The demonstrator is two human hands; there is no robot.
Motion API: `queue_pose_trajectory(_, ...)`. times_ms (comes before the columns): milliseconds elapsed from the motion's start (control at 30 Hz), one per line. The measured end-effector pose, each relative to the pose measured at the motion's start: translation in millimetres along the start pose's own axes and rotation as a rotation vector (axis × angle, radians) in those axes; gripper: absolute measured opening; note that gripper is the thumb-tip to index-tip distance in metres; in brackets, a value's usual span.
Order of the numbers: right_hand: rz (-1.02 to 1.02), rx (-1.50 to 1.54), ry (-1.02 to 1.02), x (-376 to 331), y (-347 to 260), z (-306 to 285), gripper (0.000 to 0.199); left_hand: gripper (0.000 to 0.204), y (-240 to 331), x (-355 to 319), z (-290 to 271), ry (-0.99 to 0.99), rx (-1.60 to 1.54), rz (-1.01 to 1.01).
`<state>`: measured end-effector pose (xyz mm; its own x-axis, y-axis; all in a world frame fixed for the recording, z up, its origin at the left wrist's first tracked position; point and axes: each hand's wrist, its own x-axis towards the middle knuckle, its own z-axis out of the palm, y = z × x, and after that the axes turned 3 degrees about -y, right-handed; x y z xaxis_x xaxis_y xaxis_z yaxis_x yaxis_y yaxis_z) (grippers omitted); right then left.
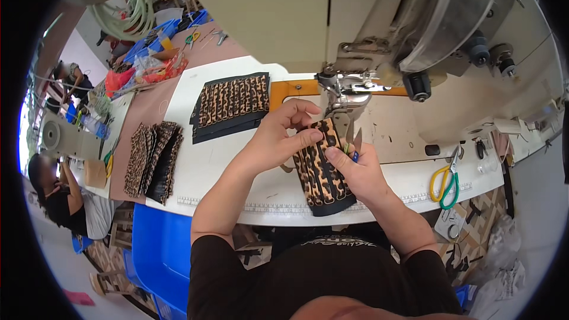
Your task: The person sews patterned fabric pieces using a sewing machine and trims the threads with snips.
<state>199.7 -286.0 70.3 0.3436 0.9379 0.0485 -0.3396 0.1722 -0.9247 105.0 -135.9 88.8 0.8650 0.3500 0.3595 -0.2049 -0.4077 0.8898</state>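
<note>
A black fabric panel with leopard-print strips point(320, 172) is held up in front of the sewing machine, tilted, over the table's near edge. My left hand point(278, 139) pinches its upper left edge, thumb on the print. On the other side my right hand point(364, 172) grips the panel with its thumb on top. Small thread snips point(354, 140) with a blue part are tucked in that same hand, blades pointing up. Beyond the panel stands the machine's presser foot and needle area point(349, 98). Further left on the table lies a stack of similar panels point(232, 104).
Leopard-print pieces point(153, 163) lie at the table's left. Scissors with yellow and green handles point(446, 184) rest at the right. A blue bin point(160, 249) stands below the left edge. The machine head point(267, 12) hangs over the far side. Other people work at the far left.
</note>
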Motion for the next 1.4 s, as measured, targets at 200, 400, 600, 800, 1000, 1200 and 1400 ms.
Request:
queue_pose_trajectory(200, 0.066, 0.207, 0.074, 0, -22, 0, 0.015, 0.023, 6, 29, 2, -0.058, -0.405, -0.179)
queue_pose_trajectory(400, 0.084, 0.428, 0.047, 13, -20, 2, 0.017, 0.028, 11, 44, -12, -0.107, -0.358, -0.244)
queue_pose_trajectory(600, 0.051, 0.425, 0.024, 19, -9, 5, 0.015, 0.02, 15, 44, -15, -0.073, -0.321, -0.143)
queue_pose_trajectory(800, 0.01, 0.426, 0.056, 20, -5, 14, 0.012, 0.023, 13, 41, -22, -0.067, -0.319, -0.198)
queue_pose_trajectory(1000, 0.0, 0.444, 0.018, 22, 3, 6, 0.014, 0.025, 9, 43, -22, -0.082, -0.319, -0.188)
queue_pose_trajectory(1200, -0.03, 0.424, 0.048, 23, 4, 1, 0.017, 0.027, 10, 47, -18, -0.082, -0.276, -0.199)
queue_pose_trajectory(1400, -0.024, 0.29, 0.013, 13, 2, 0, 0.019, 0.028, 4, 51, -16, -0.082, -0.322, -0.142)
